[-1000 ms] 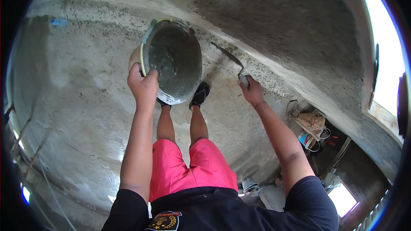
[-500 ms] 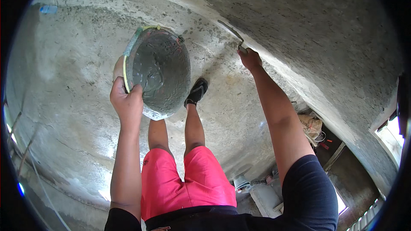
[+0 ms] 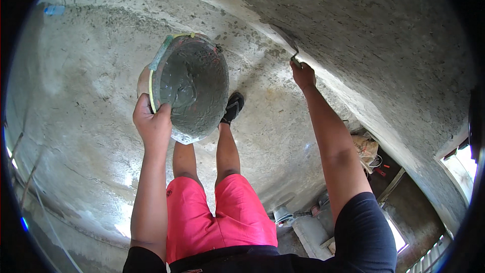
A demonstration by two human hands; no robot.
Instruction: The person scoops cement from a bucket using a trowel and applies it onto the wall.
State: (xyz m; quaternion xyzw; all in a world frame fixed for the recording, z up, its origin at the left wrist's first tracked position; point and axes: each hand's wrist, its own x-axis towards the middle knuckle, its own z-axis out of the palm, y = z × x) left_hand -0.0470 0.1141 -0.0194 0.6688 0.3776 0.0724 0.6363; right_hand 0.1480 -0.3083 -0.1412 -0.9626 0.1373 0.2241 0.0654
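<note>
My left hand (image 3: pixel 153 120) is closed around the bucket's rim and yellow handle (image 3: pixel 151 88) on the near left side. The bucket (image 3: pixel 143 82) is tilted, its mouth facing me, with wet grey mortar (image 3: pixel 184 91) inside. A green wrapping (image 3: pixel 160 53) covers part of the handle. Off to the right, my right hand (image 3: pixel 304 75) is wrapped round the grip of a trowel (image 3: pixel 286 37). The trowel's blade, seen nearly edge-on, lies against or very close to the wall (image 3: pixel 323 15); contact cannot be made out. Darker, rough mortar covers the wall there.
The concrete floor (image 3: pixel 101 101) has mortar specks along the wall base. My sandalled foot (image 3: pixel 233 107) stands right of the bucket. A blue bottle-like object (image 3: pixel 54 10) lies far left. A sack (image 3: pixel 365 147) and a pale block (image 3: pixel 309 232) sit at the lower right.
The trowel and my right hand have moved slightly right and nearer, the blade turning more edge-on along the wall. The bucket has shifted a little to the right in my left hand.
</note>
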